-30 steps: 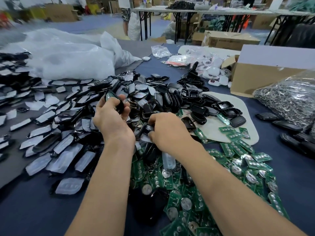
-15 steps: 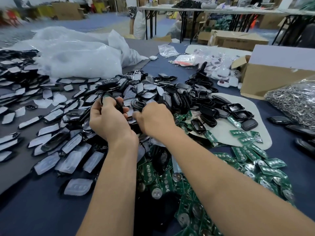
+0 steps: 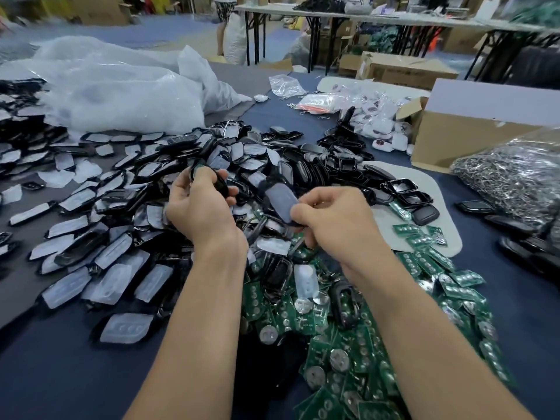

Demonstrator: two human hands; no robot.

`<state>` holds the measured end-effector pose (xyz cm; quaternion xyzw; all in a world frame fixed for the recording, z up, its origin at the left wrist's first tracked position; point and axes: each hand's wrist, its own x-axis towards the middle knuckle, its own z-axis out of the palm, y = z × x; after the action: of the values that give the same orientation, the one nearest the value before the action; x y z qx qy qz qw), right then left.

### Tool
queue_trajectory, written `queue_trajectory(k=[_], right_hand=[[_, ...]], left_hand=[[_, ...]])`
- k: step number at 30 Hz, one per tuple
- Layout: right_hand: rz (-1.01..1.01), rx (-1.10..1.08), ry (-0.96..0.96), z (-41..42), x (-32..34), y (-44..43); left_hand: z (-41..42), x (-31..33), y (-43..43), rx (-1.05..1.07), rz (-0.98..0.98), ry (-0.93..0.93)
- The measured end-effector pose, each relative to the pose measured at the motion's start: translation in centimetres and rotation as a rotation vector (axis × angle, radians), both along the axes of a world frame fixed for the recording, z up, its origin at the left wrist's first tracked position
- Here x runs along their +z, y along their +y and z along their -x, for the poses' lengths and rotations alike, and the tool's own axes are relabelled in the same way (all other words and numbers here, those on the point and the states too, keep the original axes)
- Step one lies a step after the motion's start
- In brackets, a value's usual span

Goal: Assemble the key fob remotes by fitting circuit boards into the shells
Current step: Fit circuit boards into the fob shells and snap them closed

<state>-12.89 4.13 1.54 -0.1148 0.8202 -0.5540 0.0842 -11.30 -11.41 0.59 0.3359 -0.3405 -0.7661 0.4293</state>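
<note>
My left hand [image 3: 198, 204] grips a black shell half [image 3: 218, 182] with a green circuit board showing at its top end. My right hand [image 3: 331, 218] pinches the lower end of another black shell half [image 3: 280, 199], whose grey film-covered face points up. Both hands hover above a heap of black shells [image 3: 145, 189] in the middle of the table. A pile of green circuit boards [image 3: 342, 359] with round coin cells lies under my forearms at the lower right.
Large white plastic bags [image 3: 121, 95] lie at the back left. A cardboard box [image 3: 472, 137] and a bag of metal key rings [image 3: 515, 174] stand at the right. A white mat [image 3: 436, 219] holds open shells [image 3: 406, 192]. Small bagged white parts [image 3: 375, 116] sit behind.
My right hand has lifted out of the heap to the right, pinching a film-covered shell half. My left hand has kept its grip on its shell and raised it slightly.
</note>
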Motion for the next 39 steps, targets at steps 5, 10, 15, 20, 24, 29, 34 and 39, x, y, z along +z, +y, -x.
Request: queue_trajectory(k=[5,10,15,20,24,29,34,39], right_hand=[[0.215,-0.041,-0.165,-1.5,-1.9,6.4],[0.369,-0.115,-0.261,-0.8,-2.5,8.9],[0.532,-0.154,-0.367,0.0,-3.2,9.3],[0.654,-0.179,-0.479,0.7,-3.4,9.7],[0.621,-0.146,-0.487,1.2,-3.5,10.3],[0.565,-0.102,-0.481,1.0,-3.5,10.8],[0.707,-0.176,-0.365,0.7,-3.1,10.8],[0.557,-0.161,-0.108,0.1,-3.1,10.2]], left_hand=[[0.1,-0.4,3.1,-0.353,0.199,-0.086],[0.1,-1.0,6.7,-0.612,0.488,-0.155],[-1.2,-1.5,9.1,-0.737,0.893,-0.273],[-2.4,-1.2,9.5,-0.735,1.452,-0.453],[-2.4,-1.1,10.1,-0.712,1.472,-0.393],[-2.1,-1.8,9.7,-0.697,1.425,-0.335],[-1.5,-1.3,10.5,-0.727,0.769,-0.245],[-1.1,-1.5,10.0,-0.924,0.419,-0.222]])
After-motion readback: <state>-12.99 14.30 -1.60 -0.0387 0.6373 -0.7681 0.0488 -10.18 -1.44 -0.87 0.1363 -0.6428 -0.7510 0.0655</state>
